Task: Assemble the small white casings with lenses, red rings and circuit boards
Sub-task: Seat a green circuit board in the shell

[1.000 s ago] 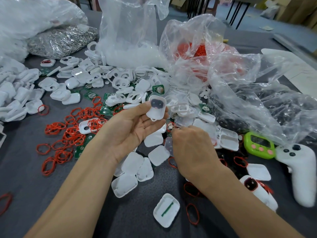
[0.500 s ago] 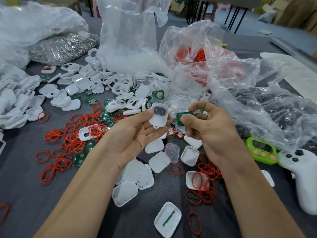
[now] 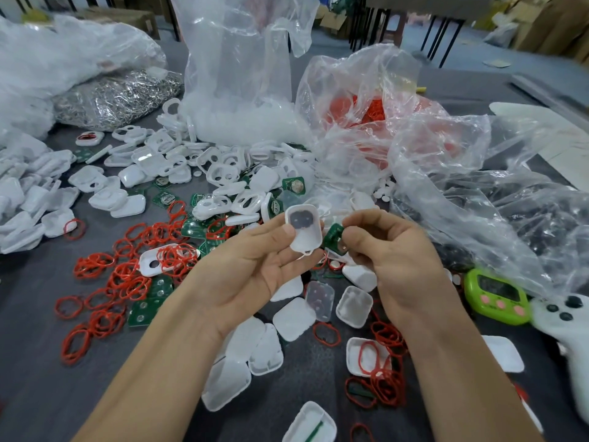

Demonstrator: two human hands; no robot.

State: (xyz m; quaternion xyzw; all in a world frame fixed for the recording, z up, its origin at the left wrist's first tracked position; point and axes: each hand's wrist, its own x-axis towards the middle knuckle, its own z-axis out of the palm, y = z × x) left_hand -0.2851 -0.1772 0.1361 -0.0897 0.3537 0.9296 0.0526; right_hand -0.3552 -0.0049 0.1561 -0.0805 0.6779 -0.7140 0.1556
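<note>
holding white casing [image 3: 302, 232] in left hand [image 3: 255, 266]; right hand [image 3: 395, 253] pinching green board [image 3: 332, 235], bringing it closer, now just beside casing.

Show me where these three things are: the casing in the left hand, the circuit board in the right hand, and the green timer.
casing [image 3: 307, 239]: head view, white inner floor below the dark patch.
circuit board [image 3: 331, 236]: head view, its green face.
timer [image 3: 498, 287]: head view, its screen.

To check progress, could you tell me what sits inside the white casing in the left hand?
The small white plastic casing holds a dark roundish insert; the left hand's thumb hides its left edge.
</note>
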